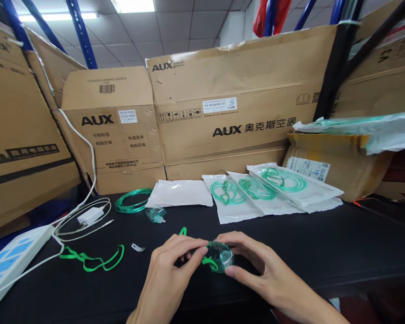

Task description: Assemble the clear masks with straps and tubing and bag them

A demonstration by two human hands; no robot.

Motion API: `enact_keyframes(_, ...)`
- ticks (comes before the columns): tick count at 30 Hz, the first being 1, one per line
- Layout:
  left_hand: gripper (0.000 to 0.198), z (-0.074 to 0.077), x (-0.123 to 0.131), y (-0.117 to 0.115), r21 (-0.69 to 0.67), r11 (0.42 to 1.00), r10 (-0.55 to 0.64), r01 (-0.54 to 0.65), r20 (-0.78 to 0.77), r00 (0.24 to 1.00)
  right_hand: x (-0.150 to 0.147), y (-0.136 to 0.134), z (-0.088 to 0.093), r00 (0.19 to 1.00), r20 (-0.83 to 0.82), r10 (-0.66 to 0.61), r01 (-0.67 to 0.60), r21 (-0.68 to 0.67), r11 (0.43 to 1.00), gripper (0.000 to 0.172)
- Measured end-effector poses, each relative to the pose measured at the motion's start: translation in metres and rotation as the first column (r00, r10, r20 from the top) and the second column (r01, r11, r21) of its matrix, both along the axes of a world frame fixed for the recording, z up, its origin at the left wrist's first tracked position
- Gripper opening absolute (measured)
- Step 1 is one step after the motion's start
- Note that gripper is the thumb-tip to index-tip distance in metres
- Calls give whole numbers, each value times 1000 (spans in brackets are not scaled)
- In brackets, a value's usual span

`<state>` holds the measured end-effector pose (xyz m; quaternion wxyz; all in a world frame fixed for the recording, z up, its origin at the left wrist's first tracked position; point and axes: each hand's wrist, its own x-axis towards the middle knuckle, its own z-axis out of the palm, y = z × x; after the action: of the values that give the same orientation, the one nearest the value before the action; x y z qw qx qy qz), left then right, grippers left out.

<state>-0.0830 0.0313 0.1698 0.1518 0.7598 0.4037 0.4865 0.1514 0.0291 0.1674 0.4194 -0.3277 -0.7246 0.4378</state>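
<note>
Near the table's front edge I hold a small clear green-tinted oxygen mask (225,254) between both hands. My right hand (253,261) grips its right side, thumb below and fingers behind. My left hand (178,261) is closed in a pinch at the mask's left edge, where a green elastic strap (210,263) shows knotted or looped. A loop of green strap also sticks up behind my left fingers, which partly hide it. To the left lies a loose green elastic strap (93,261), with a small whitish strip (138,247) beside it.
Behind my hands are a coil of green tubing (131,202), a clear piece with a pale green connector (156,215) and a white packet (180,193). Several tubing packs (229,202) overlap at right. A power strip (16,261) and white cables lie left; cardboard boxes (236,112) wall the back.
</note>
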Motion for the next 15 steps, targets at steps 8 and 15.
enact_keyframes(8, 14, -4, -2, 2, 12, 998, 58, -58, -36, 998, 0, -3, 5, 998, -15, 57, -56, 59, 997, 48)
enact_keyframes(15, 14, -3, 0, -2, 98, 993, -51, 62, -116, 992, -4, -2, 7, 997, -49, -52, 51, -19, 999, 19)
